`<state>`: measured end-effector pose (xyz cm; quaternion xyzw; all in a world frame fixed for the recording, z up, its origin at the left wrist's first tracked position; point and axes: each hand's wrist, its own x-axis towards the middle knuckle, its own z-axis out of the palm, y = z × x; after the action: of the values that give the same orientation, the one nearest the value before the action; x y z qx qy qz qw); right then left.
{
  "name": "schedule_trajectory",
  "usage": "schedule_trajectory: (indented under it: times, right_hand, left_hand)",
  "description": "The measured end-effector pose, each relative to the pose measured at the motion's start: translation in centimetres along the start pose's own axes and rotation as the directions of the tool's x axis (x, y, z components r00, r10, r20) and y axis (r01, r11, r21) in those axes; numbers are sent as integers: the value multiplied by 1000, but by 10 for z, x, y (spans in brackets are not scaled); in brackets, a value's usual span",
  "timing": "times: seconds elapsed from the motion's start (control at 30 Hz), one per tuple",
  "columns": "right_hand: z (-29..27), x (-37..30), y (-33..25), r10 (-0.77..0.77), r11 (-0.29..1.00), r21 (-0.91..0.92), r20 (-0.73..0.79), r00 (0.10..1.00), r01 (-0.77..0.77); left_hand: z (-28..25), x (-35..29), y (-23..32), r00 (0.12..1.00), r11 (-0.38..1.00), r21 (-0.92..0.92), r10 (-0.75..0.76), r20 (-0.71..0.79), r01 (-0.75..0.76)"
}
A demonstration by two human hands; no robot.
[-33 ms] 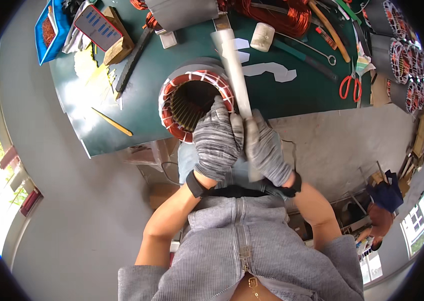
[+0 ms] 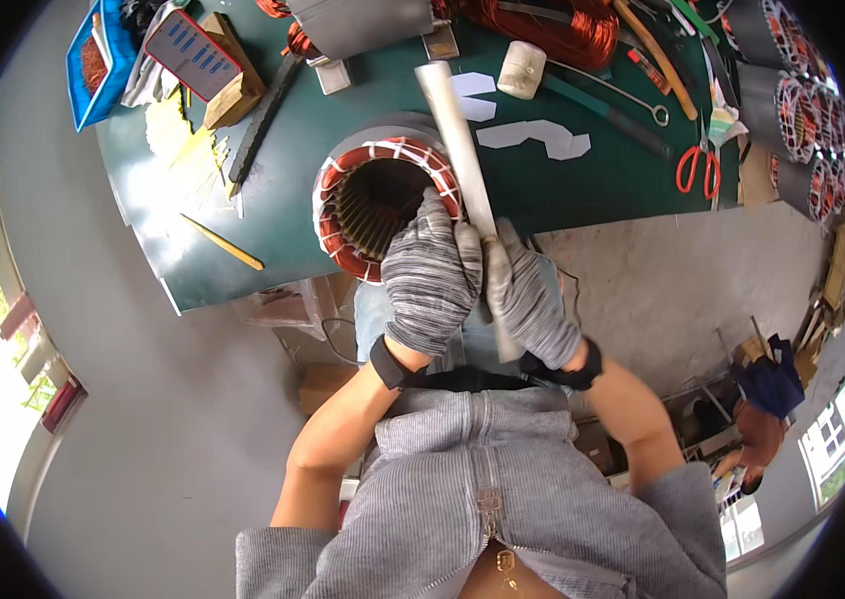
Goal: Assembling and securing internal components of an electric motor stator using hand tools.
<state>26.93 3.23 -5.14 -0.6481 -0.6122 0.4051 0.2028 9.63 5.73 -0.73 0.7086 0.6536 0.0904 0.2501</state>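
Note:
A motor stator [image 2: 334, 250] lies at the table's near edge, its open end facing me, with copper winding laced in white cord round the rim. My left hand [image 2: 432, 280], in a grey knit glove, is closed over the near right rim, fingers reaching into the bore and thumb outside. What lies under those fingers is hidden. My right hand [image 2: 532, 299], gloved alike, is closed round a long pale bar [image 2: 460, 150]. The bar slants along the stator's right side, its far end over the table and its near end below my hand.
On the green table [image 2: 582, 190] lie white paper pieces [image 2: 532, 137], a cord roll [image 2: 521, 70], red-handled scissors [image 2: 698, 172], a yellow stick [image 2: 223, 243], a phone [image 2: 193, 55] against wooden blocks, and copper coils [image 2: 572, 35]. More stators [image 2: 792, 120] stand at right. A person [image 2: 757, 434] is in the right background.
The bar's far end has shifted slightly left and looks less blurred. Both hands keep their holds, and the stator sits almost the same in the picture.

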Motion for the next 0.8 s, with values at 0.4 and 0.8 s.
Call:
schedule_trajectory:
  times: [0.4, 0.8]
  right_hand:
    - [-30, 18, -13, 298, 855, 360, 249, 922, -374]
    - [-25, 31, -35, -138, 990, 39, 77, 987, 135]
  left_hand:
    - [-43, 8, -43, 904, 917, -58, 398, 154, -394]
    - [-35, 30, -29, 984, 960, 218, 177, 5, -174]
